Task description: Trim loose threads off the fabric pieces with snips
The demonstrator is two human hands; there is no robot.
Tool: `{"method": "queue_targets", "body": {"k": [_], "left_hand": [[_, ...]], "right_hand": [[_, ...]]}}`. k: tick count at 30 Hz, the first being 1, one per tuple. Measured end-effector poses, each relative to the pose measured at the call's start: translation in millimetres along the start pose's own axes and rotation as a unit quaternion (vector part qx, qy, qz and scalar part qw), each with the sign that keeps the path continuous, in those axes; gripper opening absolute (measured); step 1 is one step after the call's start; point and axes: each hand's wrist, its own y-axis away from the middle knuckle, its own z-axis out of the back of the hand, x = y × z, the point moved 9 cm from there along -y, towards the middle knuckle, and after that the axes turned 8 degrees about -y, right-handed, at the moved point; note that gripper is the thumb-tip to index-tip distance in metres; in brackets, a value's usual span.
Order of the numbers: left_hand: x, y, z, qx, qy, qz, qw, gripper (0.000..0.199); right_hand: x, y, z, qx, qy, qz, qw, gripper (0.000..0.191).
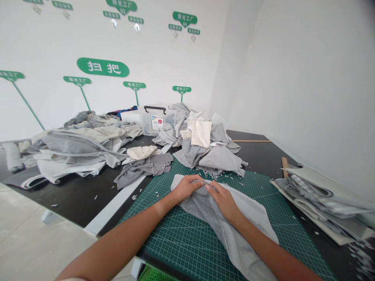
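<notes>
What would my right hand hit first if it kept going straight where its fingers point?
Probably the left hand: the right hand's fingertips point toward it, just above the bunched grey cloth. Depth is unclear here.

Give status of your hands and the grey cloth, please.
Left hand and right hand gripping grey cloth. Cloth lies on green cutting mat. Nothing in the way.

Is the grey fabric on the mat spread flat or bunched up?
Bunched: the left hand and right hand hold the grey fabric in folds; only its lower end lies flat.
</notes>
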Motion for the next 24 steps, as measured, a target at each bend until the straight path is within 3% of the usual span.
{"method": "queue_targets", "body": {"k": [24], "left_hand": [[5.9,-0.1,-3.8,0.004,-0.029,0.001,1.000,0.026]], "right_hand": [[5.7,2.2,-1.7,-0.002,0.008,0.000,1.000,0.038]]}}
